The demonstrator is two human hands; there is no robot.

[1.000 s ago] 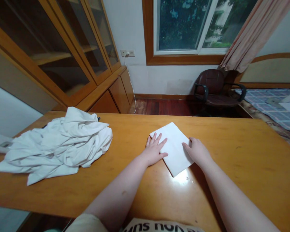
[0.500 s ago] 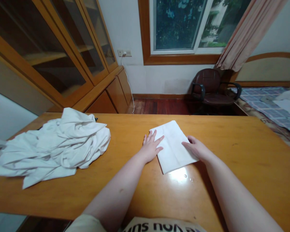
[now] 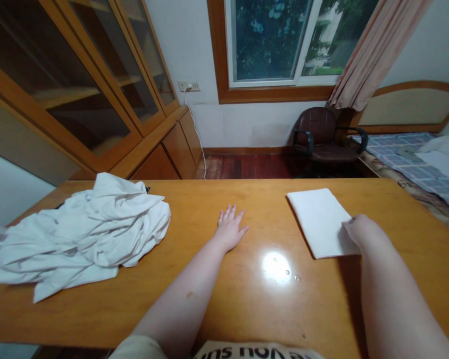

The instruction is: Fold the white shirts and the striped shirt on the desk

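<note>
A folded white cloth [image 3: 320,219] lies flat on the wooden table [image 3: 247,294], right of centre. My right hand [image 3: 362,232] rests on the cloth's near right corner, its fingers curled down onto the fabric. My left hand [image 3: 230,229] lies flat on the bare tabletop near the middle, fingers stretched out, holding nothing and well left of the cloth. A heap of crumpled white cloth [image 3: 86,232] sits on the left part of the table, apart from both hands.
A glass-fronted wooden cabinet [image 3: 78,85] stands along the left wall. Beyond the table's far edge are a dark office chair [image 3: 322,137], a window with a curtain [image 3: 374,55], and a bed [image 3: 426,159] at the far right. A socket with a cord [image 3: 189,87] is on the wall.
The folded cloth has slid to the right under my right hand. My left hand has come off the cloth and now lies on the bare table.
</note>
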